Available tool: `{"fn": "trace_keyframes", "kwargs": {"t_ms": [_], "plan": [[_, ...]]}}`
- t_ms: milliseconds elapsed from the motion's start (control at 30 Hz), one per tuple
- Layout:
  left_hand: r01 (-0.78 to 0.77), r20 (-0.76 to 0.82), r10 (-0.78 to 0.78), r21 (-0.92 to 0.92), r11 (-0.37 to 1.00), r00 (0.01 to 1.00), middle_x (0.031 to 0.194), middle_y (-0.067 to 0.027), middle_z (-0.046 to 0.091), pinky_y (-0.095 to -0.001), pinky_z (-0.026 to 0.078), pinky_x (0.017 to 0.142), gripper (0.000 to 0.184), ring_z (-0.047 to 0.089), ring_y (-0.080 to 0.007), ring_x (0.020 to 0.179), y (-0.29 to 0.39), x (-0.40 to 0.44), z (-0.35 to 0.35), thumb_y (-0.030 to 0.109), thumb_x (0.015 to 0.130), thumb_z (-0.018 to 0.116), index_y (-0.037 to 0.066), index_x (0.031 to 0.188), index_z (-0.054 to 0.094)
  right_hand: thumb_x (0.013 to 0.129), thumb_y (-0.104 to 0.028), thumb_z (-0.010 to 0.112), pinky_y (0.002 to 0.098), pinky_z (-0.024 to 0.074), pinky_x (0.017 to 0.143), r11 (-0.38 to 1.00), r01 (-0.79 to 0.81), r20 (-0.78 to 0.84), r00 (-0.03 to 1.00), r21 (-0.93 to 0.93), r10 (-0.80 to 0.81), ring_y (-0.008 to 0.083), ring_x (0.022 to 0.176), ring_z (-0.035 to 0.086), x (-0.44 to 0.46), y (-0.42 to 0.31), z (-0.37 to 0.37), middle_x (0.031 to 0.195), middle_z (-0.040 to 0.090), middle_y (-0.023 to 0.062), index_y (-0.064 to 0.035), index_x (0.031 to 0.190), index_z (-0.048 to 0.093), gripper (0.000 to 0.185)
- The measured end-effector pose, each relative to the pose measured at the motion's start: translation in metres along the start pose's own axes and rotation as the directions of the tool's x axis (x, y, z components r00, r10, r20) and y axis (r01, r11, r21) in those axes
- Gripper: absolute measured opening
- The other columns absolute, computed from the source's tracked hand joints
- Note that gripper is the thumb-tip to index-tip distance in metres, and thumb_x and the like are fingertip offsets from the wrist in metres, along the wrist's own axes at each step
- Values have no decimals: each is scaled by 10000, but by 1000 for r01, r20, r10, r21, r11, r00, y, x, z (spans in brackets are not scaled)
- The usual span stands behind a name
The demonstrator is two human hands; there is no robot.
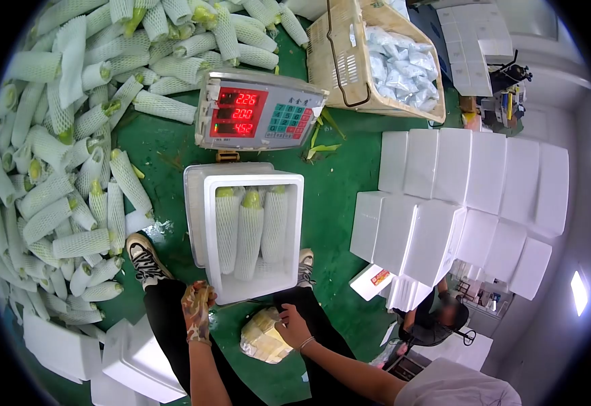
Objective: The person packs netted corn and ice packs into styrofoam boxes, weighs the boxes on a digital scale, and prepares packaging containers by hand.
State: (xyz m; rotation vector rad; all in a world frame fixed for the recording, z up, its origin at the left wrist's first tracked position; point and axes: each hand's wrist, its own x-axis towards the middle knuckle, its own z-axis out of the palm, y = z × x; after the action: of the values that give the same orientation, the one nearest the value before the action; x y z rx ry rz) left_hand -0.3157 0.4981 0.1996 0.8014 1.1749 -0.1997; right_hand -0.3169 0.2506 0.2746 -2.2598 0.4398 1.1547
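An open white foam box [295,223] stands on a scale, holding several vegetables [249,233] wrapped in white foam net. My left hand [199,308], in a patterned glove, is closed near the box's lower left corner; what it holds, if anything, is too small to tell. My bare right hand [293,327] has its fingers bent at the top right of a round, pale yellow bundle [264,336] between my legs. Whether it grips anything is unclear. Above the box, the scale's display [262,110] shows red digits.
Netted vegetables [59,169] are heaped along the left. A beige crate [339,61] with ice-like packs [402,71] stands at the top. White foam boxes [437,169] are stacked at right, with more [140,358] at lower left. Another person [437,318] sits at lower right.
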Motion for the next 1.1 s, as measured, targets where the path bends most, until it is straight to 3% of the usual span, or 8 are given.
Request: {"fn": "trace_keyframes", "kwargs": {"t_ms": [333,433,533,667,733,800,900,1100], "plan": [[74,-44,-72,63,995,996,775,-71,614,-243,477,572,214,596,-142,647,18,-7,7,153,885,586,9,1042,570,741,-244,703,350,495,726,997,41,-220,975,58,-27,257,793,615,88,-54,33,990,592,192,51,1184,424,601],[99,12,-99,-12,995,995,781,-72,614,-249,479,574,243,596,-141,650,15,-2,-4,191,888,584,8,1048,566,702,-300,728,370,486,733,973,137,-268,946,-186,-184,307,818,610,160,-44,60,1003,592,214,57,1146,461,629],[52,53,-53,26,998,997,776,-84,611,-245,465,557,222,592,-143,645,22,1,-16,177,889,572,7,1032,565,675,-344,721,450,456,806,987,-146,-107,985,-70,138,437,914,545,174,-89,37,1120,507,286,75,1106,449,660],[150,36,-154,101,983,987,787,-77,607,-236,455,527,225,590,-144,636,48,13,0,160,892,554,2,1052,557,699,-267,703,423,451,834,997,-29,-415,910,-73,-4,397,989,537,152,-94,32,1098,502,257,61,1122,439,597],[330,332,-255,-195,924,908,773,-89,609,-252,480,523,225,621,-175,652,36,38,-19,168,880,569,21,1051,562,715,-232,693,415,460,826,976,-24,-348,936,-218,-55,373,973,553,158,-93,28,1077,507,228,49,1171,422,600],[254,27,-264,197,947,964,747,-90,602,-272,480,514,225,611,-188,624,62,28,15,162,860,591,19,1033,567,742,-210,667,416,462,838,953,-65,-176,984,-294,13,368,979,550,155,-116,21,1141,480,218,36,1212,398,595],[112,68,-151,399,910,986,732,-90,595,-286,481,519,188,598,-193,602,35,44,21,119,833,592,7,981,564,756,-199,655,421,462,854,825,520,-20,844,-222,-537,360,988,545,136,-155,-110,1126,493,220,10,1221,418,562],[186,-61,-176,399,898,982,735,-89,592,-285,481,533,160,588,-185,599,-4,53,104,85,814,581,-5,945,565,754,-141,618,383,469,782,755,423,-503,567,-502,-652,317,896,574,327,-211,-499,967,569,190,0,1076,514,366]]}}
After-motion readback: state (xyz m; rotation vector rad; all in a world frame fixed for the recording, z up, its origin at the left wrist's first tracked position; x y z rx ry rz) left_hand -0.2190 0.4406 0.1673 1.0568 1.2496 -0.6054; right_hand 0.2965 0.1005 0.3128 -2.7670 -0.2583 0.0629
